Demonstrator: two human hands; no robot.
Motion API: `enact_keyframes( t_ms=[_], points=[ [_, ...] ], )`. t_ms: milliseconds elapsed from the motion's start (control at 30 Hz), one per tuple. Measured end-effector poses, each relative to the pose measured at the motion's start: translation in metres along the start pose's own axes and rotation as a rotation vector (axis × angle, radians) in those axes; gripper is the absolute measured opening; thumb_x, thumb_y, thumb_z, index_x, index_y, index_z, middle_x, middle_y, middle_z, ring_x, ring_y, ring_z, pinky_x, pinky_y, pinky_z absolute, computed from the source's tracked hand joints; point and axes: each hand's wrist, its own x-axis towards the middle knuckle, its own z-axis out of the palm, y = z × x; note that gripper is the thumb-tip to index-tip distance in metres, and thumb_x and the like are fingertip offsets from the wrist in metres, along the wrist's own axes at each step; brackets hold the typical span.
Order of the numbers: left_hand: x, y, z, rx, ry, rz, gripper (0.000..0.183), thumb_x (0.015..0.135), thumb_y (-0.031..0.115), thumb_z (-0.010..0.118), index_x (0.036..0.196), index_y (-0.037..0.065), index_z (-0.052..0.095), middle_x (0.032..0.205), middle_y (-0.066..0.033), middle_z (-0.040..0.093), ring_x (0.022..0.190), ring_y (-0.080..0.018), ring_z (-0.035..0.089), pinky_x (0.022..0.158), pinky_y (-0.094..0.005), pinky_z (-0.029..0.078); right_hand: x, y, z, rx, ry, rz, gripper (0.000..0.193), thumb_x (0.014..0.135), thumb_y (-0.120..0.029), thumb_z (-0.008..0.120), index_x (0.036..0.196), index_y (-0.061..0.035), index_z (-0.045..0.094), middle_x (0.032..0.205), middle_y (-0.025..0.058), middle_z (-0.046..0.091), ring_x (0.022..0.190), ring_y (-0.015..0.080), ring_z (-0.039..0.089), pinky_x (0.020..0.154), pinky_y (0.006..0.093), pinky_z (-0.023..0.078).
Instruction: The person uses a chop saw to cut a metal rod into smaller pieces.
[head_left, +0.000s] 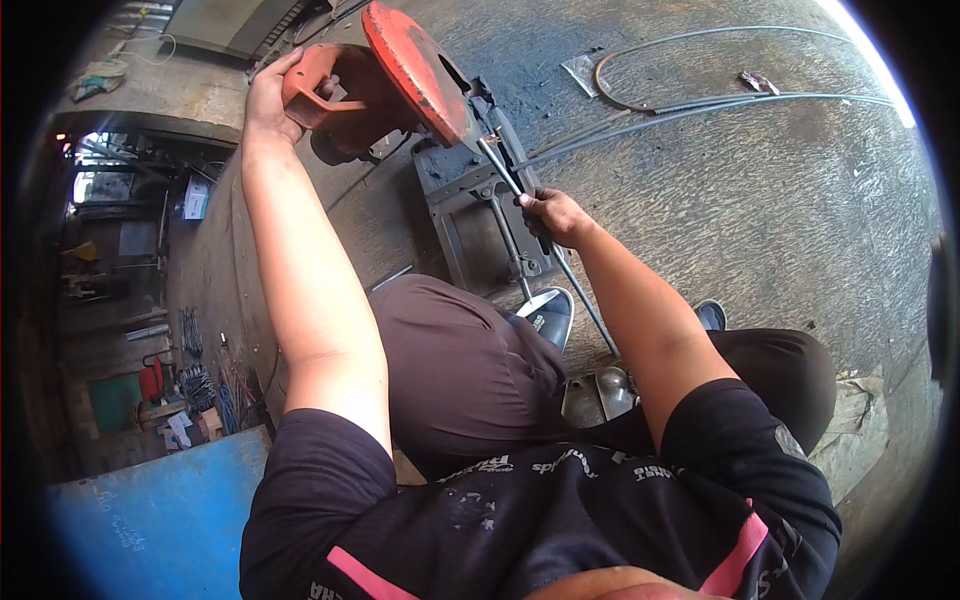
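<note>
My left hand (275, 98) is closed around the handle of an orange-red chop saw (335, 95). Its round blade guard (420, 75), worn at the rim, stands tilted above the dark metal saw base (470, 235). My right hand (553, 217) grips a thin metal rod (590, 290). One end of the rod lies by the lower edge of the guard; the other slants back toward my feet. A small orange glow shows where rod and guard meet. A clamp screw (505, 230) runs along the base.
Long bent rods (700, 103) lie on the floor at the right. My shoe (548, 318) is close to the saw base. At the left are a blue sheet (150, 510) and shelves (120, 260) with tools and wire. A metal part (600, 395) lies between my legs.
</note>
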Motion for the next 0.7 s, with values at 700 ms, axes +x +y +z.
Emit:
enact_keyframes(
  t_ms=[700],
  points=[
    [0.003,-0.003,-0.006,-0.003,-0.017,0.019,0.037,0.091,0.026,0.049,0.111,-0.005,0.055,0.090,-0.0162,0.063,0.071,-0.0222,0.063,0.064,-0.0314,0.054,0.014,0.006,-0.001,-0.244,0.163,-0.140,0.028,0.095,-0.031,0.051,0.095,-0.0036,0.057,0.069,0.0020,0.055,0.059,0.0113,0.049,0.053,0.0272,0.040]
  ],
)
